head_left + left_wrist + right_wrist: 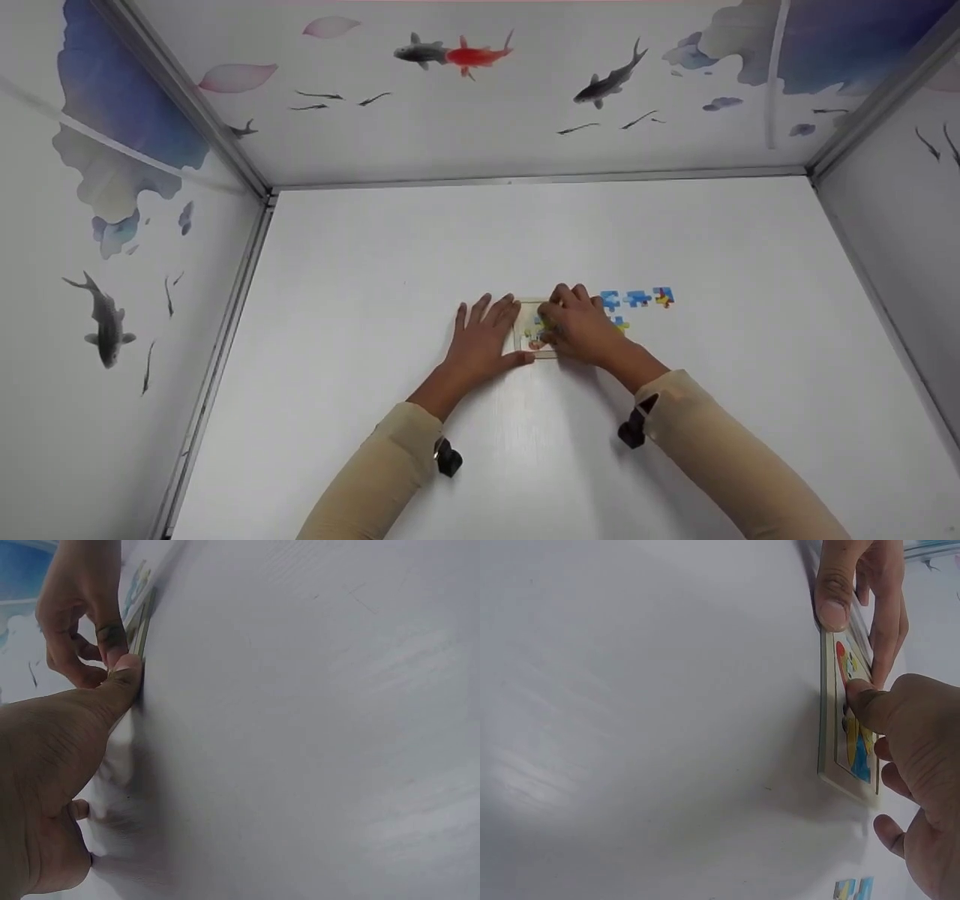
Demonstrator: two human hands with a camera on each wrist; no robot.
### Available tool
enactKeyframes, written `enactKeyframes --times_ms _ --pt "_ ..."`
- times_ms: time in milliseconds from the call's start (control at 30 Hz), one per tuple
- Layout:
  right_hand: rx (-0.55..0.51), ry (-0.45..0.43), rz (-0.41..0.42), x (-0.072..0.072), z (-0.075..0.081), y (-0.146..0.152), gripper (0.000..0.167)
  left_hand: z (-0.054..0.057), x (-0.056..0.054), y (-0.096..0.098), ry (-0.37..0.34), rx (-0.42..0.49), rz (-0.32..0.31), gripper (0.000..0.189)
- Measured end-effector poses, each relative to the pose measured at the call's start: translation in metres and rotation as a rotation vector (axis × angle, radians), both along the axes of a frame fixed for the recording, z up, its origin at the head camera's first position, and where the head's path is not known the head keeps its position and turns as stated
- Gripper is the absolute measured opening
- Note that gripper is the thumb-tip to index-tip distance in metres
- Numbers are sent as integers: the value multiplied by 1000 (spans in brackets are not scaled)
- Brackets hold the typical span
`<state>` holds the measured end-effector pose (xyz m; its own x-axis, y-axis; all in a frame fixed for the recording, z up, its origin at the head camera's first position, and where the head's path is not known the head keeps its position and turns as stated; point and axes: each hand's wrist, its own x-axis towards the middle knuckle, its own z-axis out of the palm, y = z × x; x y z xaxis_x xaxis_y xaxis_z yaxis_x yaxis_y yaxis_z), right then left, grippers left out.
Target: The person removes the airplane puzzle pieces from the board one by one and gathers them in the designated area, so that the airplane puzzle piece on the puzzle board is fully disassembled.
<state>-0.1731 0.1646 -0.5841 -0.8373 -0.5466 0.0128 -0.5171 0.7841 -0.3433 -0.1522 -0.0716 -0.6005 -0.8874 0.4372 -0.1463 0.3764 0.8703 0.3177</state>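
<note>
1. The puzzle tray (847,788) lay flat on the white surface (375,247), right of the head view's centre, partly covered by both hands.
2. The left hand (484,341) was spread, not clenched: its fingers lay at the tray's left side, its thumb on the rim near the lower-left corner. Light, steady pressure there seemed the right way to stop the tray sliding.
3. The right hand (585,326) was bent over the tray, its thumb touching the pieces inside (861,757); whether its fingers grasped a piece or merely pressed, I could not tell.
4. The step looked like seating a piece. It called for lining up tabs with gaps, keeping the piece level, then pressing evenly; forcing it tilted could have lifted its neighbours.
5. Pale base showed at the tray's upper left, probably space worth keeping the left fingertips out of.
6. Loose pieces (637,298) lay in a row right of the right hand, so a raised wrist would have avoided brushing them.
</note>
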Motion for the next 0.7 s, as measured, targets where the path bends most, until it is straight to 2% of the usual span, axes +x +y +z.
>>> enactKeyframes --times_ms 233,700 --pt "11 3 -40 0 0 -2 38 2 -1 1 3 8 2 100" --pt "11 16 -29 3 -4 -4 38 -3 2 0 -4 -1 18 101"
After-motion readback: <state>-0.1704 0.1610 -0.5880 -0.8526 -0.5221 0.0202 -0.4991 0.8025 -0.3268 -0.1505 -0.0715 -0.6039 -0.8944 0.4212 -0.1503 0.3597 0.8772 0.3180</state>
